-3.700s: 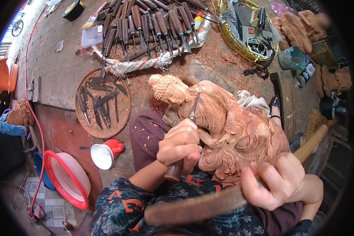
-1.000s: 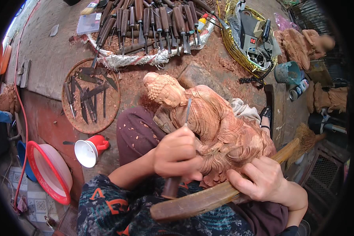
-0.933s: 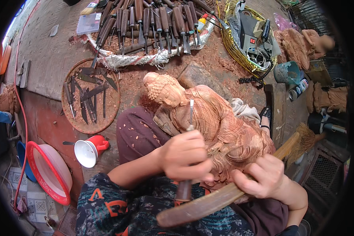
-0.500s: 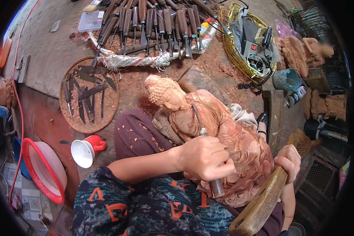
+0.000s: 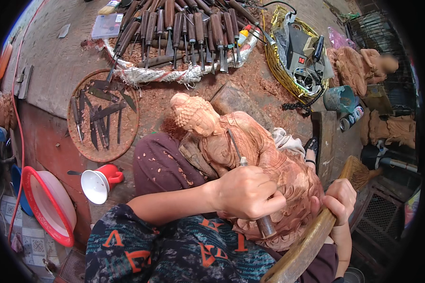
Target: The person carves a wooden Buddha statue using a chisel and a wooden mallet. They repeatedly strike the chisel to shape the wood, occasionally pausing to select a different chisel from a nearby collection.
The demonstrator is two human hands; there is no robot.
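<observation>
A carved wooden figure (image 5: 245,132) with a curly-haired head lies tilted across my lap. My left hand (image 5: 248,192) is closed around the handle of a chisel (image 5: 234,145), whose thin blade rests against the figure's chest. The butt of the handle comes out below my fist. On the right, my right hand (image 5: 339,200) is wrapped around the upper end of a long, flat wooden mallet (image 5: 303,247). The mallet slants down beside the figure's lower part, and its lower end runs past the bottom of the picture.
Many chisels (image 5: 177,35) lie on a white sack ahead. Left of my knee are a round tray of blades (image 5: 104,115), a red-and-white mug (image 5: 99,183) and a pink basin (image 5: 52,207). At right are a yellow basket (image 5: 295,56), a teal pot (image 5: 340,99), more carvings (image 5: 354,70) and a broom (image 5: 359,172).
The view has shifted slightly, so most things sit a little farther left. The mallet's lower end has swung down and left, partly out of the picture. My left hand keeps its grip on the chisel.
</observation>
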